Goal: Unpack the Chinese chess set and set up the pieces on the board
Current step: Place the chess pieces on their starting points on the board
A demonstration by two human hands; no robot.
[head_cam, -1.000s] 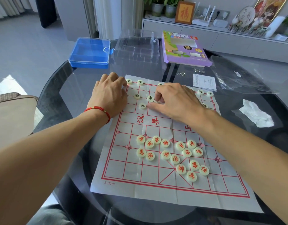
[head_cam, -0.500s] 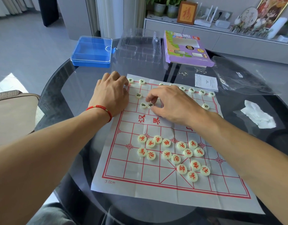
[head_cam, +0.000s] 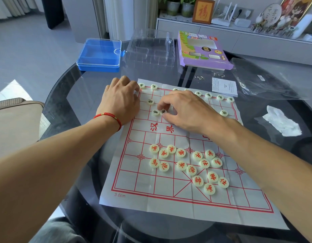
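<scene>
The chess set is unpacked: its paper board (head_cam: 169,199) lies flat on the round glass tabletop (head_cam: 72,85) in front of me. My left hand (head_cam: 119,100) rests on the board's far left edge with fingers bent under, gripping nothing I can make out, probably to keep the thin sheet from sliding. My right hand (head_cam: 188,111) reaches across the far half and pinches a black-lettered piece (head_cam: 163,112) between finger and thumb, just beside another black piece (head_cam: 155,112), likely lining up the soldier row. More black pieces (head_cam: 220,97) sit along the far edge. The red-lettered pieces (head_cam: 186,165) wait in a loose heap on my near half, not yet placed. Compared with a second ago, my right hand has shifted left and more back-row pieces show.
</scene>
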